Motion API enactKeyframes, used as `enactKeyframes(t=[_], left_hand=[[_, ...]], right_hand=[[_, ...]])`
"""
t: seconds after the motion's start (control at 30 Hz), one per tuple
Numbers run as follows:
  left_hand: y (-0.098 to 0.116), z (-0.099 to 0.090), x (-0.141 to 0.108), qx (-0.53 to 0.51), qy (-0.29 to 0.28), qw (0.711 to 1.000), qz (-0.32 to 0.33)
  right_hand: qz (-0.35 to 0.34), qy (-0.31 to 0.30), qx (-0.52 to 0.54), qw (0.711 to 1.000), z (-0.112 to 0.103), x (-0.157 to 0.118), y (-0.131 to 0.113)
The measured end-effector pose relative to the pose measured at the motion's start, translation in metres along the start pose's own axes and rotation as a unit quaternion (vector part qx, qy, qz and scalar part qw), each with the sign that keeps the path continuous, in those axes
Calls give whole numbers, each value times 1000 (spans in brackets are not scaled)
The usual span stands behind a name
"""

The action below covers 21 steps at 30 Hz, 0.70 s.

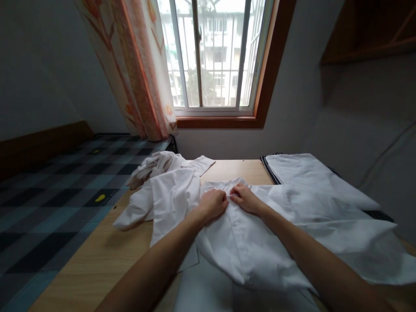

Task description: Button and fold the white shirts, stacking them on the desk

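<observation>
A white shirt (245,242) lies spread over the table in front of me, its collar (239,180) at the far side and a front placket running toward me. My left hand (214,203) is closed on the cloth just below the collar. Close by on the right, my right hand (243,198) pinches the same front edge, with a small gap between the two hands. Whether a button sits between the fingers is too small to tell. One sleeve (175,199) reaches out to the left, and white cloth spreads to the right.
Crumpled white clothing (159,164) lies at the table's back left. A folded white garment with dark striped trim (302,173) rests at the back right. The wooden table (87,264) adjoins a checked bed (42,203) on the left. A window (214,56) and a flowered curtain (136,69) are behind.
</observation>
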<state>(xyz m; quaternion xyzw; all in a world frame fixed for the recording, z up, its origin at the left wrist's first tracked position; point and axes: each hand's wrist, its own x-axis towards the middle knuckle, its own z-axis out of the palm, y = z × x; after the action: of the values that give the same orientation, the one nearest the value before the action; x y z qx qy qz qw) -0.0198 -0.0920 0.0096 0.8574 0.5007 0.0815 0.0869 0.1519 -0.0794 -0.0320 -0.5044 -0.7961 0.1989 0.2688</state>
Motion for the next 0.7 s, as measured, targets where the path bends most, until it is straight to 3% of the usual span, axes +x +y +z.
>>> enactKeyframes(t=[0.13, 0.3, 0.5, 0.6, 0.7], left_hand=[[-7, 12, -4, -52, 58, 997, -10], [-7, 14, -2, -193, 101, 976, -2], [-5, 16, 3, -407, 112, 906, -36], [-6, 19, 4, -456, 107, 882, -49], [-7, 22, 6, -476, 119, 870, -46]], right_hand=[[-12, 32, 72, 997, -2, -6, 8], [-18, 77, 130, 988, -1, -10, 7], [-42, 132, 166, 976, 5, -10, 5], [-34, 184, 147, 971, 5, -12, -2], [-31, 256, 53, 965, 4, -17, -15]])
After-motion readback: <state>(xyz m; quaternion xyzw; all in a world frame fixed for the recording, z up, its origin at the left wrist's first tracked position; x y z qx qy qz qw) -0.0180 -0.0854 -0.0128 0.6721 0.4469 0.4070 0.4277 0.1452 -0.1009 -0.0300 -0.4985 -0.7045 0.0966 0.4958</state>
